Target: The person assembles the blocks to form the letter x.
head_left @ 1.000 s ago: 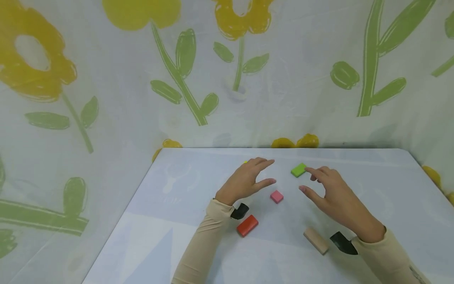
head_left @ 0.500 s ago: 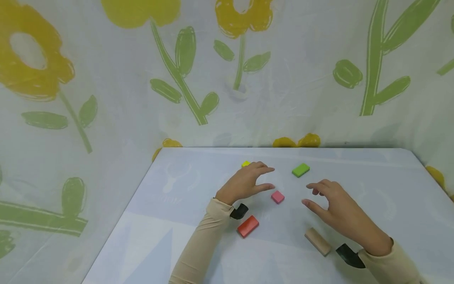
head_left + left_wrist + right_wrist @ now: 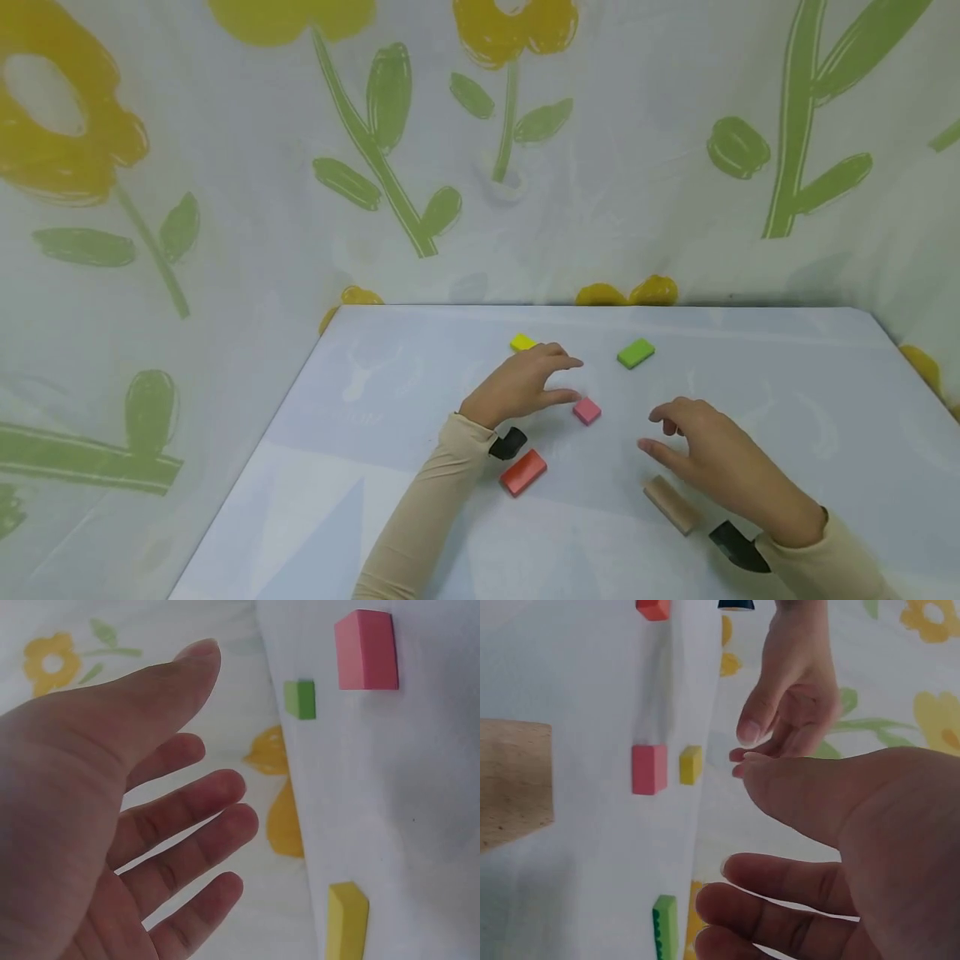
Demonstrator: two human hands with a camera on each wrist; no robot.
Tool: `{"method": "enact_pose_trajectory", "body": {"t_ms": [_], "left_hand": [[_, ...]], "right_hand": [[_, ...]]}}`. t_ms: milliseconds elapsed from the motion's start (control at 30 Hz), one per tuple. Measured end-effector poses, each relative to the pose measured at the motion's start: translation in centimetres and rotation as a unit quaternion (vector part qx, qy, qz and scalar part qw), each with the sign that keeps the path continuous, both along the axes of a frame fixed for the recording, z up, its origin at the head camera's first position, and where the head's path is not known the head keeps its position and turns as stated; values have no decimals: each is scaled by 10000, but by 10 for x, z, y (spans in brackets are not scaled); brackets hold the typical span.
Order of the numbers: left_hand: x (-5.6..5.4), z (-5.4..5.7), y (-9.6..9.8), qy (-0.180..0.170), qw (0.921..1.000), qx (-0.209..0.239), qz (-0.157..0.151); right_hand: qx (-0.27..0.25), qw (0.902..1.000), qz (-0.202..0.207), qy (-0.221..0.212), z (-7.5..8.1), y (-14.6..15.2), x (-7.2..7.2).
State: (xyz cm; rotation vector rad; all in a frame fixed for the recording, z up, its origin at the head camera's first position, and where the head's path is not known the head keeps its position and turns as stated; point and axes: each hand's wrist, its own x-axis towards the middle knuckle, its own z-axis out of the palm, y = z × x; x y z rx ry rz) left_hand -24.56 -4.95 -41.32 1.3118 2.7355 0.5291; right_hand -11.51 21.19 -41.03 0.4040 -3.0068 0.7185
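My left hand (image 3: 521, 383) hovers over the table with fingers loosely extended and holds nothing. A pink block (image 3: 587, 410) lies just right of its thumb tip, and a yellow block (image 3: 522, 342) is partly hidden behind its knuckles. By the left wrist lies a red block (image 3: 523, 472). My right hand (image 3: 720, 458) is also raised, its fingers relaxed and bent a little around nothing. Below its thumb rests a bare wooden block (image 3: 671, 505). Farther back sits a green block (image 3: 636, 353). In the left wrist view the pink block (image 3: 366, 649) is apart from the hand.
The pale table (image 3: 360, 517) has its far edge against a hanging cloth (image 3: 600, 183) printed with flowers. A dark wrist-worn piece (image 3: 508, 443) sits at the left cuff, and a similar one (image 3: 738, 547) at the right.
My right hand has drawn back from the green block, toward me and slightly right. The left hand has dipped slightly, uncovering more of the yellow block. The blocks stay in place.
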Motion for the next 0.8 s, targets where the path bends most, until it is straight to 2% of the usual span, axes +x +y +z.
{"method": "enact_pose_trajectory", "body": {"t_ms": [233,467,800], "left_hand": [[0,-6,6,23,10000,-72,-26],[1,-8,8,-53,9998,-170,-31],[2,-13,6,-42,9993,-364,-112]], "right_hand": [[118,9998,26,-173,-9,-1,4],[115,9969,-98,-766,-18,3,11],[50,9934,-108,-1145,-24,7,20]]}}
